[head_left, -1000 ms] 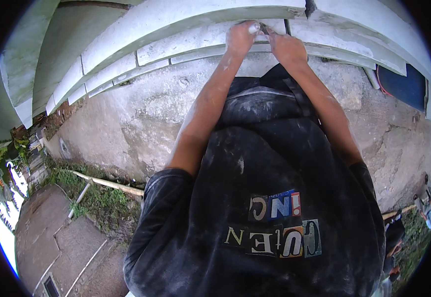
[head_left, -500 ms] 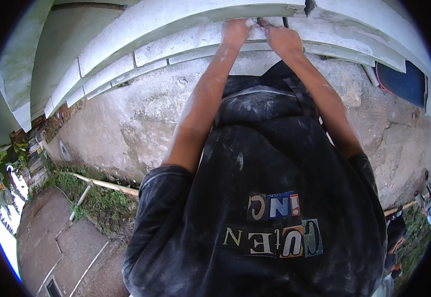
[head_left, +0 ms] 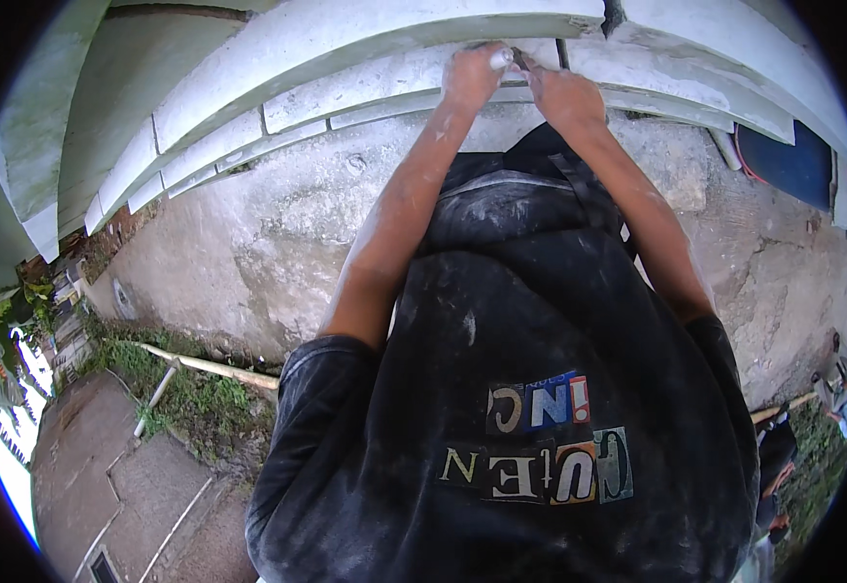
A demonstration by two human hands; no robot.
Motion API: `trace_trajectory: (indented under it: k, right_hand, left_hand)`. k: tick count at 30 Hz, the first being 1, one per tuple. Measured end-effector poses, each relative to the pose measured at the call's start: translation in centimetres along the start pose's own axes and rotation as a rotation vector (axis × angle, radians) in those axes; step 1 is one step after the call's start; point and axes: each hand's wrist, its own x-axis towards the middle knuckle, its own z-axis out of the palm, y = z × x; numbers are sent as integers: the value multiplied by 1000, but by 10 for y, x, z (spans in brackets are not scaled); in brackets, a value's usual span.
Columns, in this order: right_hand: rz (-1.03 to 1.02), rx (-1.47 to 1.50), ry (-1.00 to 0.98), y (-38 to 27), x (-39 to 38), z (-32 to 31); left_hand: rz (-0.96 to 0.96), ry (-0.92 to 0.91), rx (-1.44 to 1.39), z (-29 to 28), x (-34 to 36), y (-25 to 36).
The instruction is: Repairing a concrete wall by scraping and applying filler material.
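Both of my hands are up at the white plastered ledge (head_left: pixel 384 78), close together near a narrow vertical gap. My left hand (head_left: pixel 472 76) is closed, with a pale, dusted thumb tip; what is inside its fingers is hard to make out. My right hand (head_left: pixel 564 95), just right of it, is curled around something small and dark (head_left: pixel 520 58) between the two hands, too small to name. My forearms are streaked with white dust, as is my black printed T-shirt (head_left: pixel 462 311).
Stepped white ledges (head_left: pixel 695 58) arch overhead. Below lie a worn concrete surface (head_left: pixel 209 262), a pale pole (head_left: pixel 229 371) beside weeds, and a paved path (head_left: pixel 73 447). A blue rounded object (head_left: pixel 781 165) is at right. Partly visible people (head_left: pixel 846 398) are at the lower right.
Both hands rose slightly and shifted left half a second ago, and now sit a little lower and further right again, still together at the ledge.
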Motion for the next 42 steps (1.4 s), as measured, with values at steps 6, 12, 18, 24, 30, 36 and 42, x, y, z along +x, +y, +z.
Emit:
trace_trajectory:
  k: [6,12,18,24,30,36,42]
  right_hand:
    - [-49,-69,63,1,25,6]
    - [121,43,71,-4,-1,14]
    - [47,8,98,4,32,31]
    - [-25,108,34,-9,-2,6]
    - [156,283,150,27,-2,20]
    - [110,234,69,-43,21,53]
    - [136,742,327,-33,11,65]
  left_hand:
    - [205,273,50,9,21,-23]
    - [-56,46,109,20,6,6]
    - [-18,112,77,9,13,2]
    - [-45,109,7,-14,-13,1]
    - [62,175,-74,-5,-10,7]
    - [-103,340,-97,-16,-26,-23]
    - [-132,564,-108,-65,-56,-47]
